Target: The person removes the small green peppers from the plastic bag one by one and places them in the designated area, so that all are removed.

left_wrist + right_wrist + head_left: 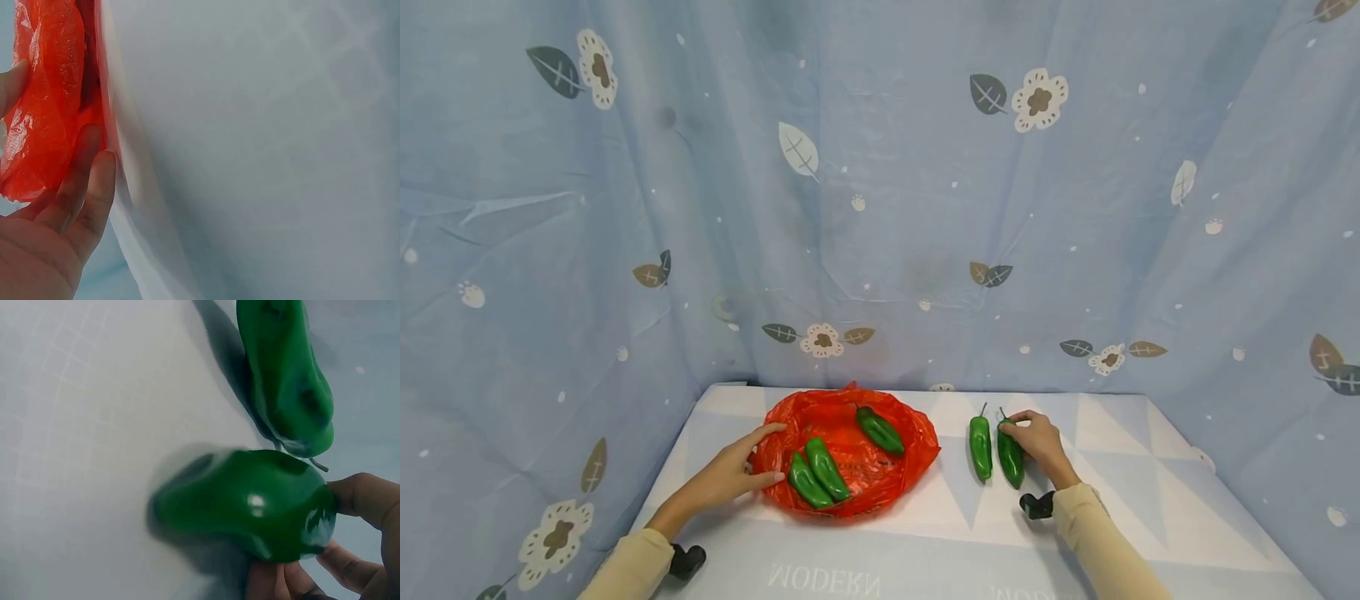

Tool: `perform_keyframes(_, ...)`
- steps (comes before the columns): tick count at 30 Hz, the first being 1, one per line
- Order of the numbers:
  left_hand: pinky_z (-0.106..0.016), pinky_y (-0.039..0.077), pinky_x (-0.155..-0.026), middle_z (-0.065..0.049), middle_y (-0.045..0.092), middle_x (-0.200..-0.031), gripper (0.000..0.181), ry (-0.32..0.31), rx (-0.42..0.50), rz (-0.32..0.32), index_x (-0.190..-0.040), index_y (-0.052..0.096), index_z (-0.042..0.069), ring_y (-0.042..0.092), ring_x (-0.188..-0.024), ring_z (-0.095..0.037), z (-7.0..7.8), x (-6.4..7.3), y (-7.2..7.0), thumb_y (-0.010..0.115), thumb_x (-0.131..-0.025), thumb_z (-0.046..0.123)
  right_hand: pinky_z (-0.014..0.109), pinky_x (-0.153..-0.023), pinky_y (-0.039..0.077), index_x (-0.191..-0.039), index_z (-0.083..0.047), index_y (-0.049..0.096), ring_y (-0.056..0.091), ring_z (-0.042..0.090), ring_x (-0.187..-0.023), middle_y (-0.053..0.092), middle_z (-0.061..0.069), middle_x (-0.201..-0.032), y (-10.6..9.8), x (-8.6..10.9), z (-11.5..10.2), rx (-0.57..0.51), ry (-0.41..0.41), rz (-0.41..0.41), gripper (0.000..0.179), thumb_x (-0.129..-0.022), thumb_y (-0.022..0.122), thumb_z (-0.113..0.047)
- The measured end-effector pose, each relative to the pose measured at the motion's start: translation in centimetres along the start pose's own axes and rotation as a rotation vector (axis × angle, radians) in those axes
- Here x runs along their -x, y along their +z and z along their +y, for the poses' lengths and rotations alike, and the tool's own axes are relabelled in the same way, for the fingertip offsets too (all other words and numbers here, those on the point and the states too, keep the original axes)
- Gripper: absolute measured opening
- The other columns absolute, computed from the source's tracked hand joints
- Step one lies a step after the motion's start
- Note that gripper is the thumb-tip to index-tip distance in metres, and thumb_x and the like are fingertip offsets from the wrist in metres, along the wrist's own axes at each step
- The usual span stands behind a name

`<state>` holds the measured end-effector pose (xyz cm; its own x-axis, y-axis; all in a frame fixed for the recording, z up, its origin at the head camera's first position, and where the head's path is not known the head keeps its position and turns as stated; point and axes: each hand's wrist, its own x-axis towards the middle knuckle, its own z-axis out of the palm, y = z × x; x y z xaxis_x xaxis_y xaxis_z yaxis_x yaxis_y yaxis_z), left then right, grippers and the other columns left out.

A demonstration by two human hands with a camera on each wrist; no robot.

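My right hand [1041,442] pinches a green pepper [1011,460] near its stem end, on the right part of the table. Just left of it lies a second green pepper [981,448], stem pointing away; the right wrist view shows both the held pepper [250,506] and its neighbour [284,375] close up. On the left, a red plastic bag [827,421] lies spread with several green peppers [827,468] on it. My left hand [722,477] touches the bag's left edge, thumb and fingers apart. In the left wrist view its extended fingers [94,194] rest against the red plastic [47,106].
A pale, triangle-patterned cloth [925,567] with printed lettering covers the table. Blue curtains [880,208] with leaves and flowers rise behind it and along both sides. A small black device [1037,505] sits at each wrist.
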<state>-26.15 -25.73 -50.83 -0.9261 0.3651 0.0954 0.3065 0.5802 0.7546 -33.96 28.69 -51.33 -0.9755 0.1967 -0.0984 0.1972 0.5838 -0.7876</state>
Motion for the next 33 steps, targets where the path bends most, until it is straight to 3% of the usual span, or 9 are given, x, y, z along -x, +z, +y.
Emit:
perform_keyframes(6,-0.041,0.052,-0.087,-0.018,0.051,-0.147,0.077,-0.030,-0.003,-0.003,-0.156,0.041,0.022,0.058,-0.110,-0.025,-0.1,-0.1,0.0,0.080,-0.091,0.034,0.033,-0.062,0.053,-0.126,0.005,0.061,0.062,0.023,-0.079,0.064,0.023,-0.107,0.0,-0.1,0.3,0.022,0.001,0.006,0.045,-0.096,0.068,-0.028)
perform_keyframes(13,-0.045,0.050,-0.091,-0.015,0.050,-0.150,0.076,-0.058,-0.007,0.001,-0.155,0.043,0.025,0.056,-0.114,-0.027,0.0,-0.4,-0.1,0.081,-0.090,0.035,0.034,-0.062,0.054,-0.123,0.003,0.064,0.062,0.026,-0.081,0.067,0.020,-0.104,-0.8,0.0,-0.4,0.072,-0.041,0.051,0.043,-0.097,0.067,-0.032)
perform_keyframes(20,-0.047,0.051,-0.093,-0.017,0.049,-0.150,0.076,-0.048,-0.016,-0.004,-0.155,0.043,0.025,0.057,-0.118,-0.029,0.0,-0.7,-0.1,0.080,-0.091,0.036,0.040,-0.066,0.057,-0.122,0.002,0.066,0.064,0.028,-0.088,0.070,0.021,-0.106,-1.7,0.7,-1.7,0.044,-0.086,0.079,0.040,-0.098,0.067,-0.030)
perform_keyframes(27,-0.043,0.051,-0.089,-0.017,0.051,-0.148,0.077,-0.040,-0.010,-0.001,-0.156,0.042,0.023,0.058,-0.111,-0.026,-0.1,-0.6,-0.2,0.081,-0.090,0.035,0.037,-0.069,0.056,-0.123,0.000,0.066,0.065,0.030,-0.094,0.068,0.021,-0.112,-1.2,1.0,-3.4,0.045,-0.101,0.086,0.039,-0.098,0.066,-0.031)
perform_keyframes(33,-0.043,0.051,-0.089,-0.017,0.051,-0.148,0.076,-0.031,-0.004,-0.004,-0.155,0.042,0.023,0.057,-0.113,-0.027,0.0,-0.6,-0.2,0.081,-0.090,0.035,0.039,-0.073,0.054,-0.121,-0.001,0.069,0.065,0.030,-0.095,0.068,0.021,-0.112,-0.7,1.3,-4.8,0.060,-0.175,0.089,0.036,-0.098,0.068,-0.029)
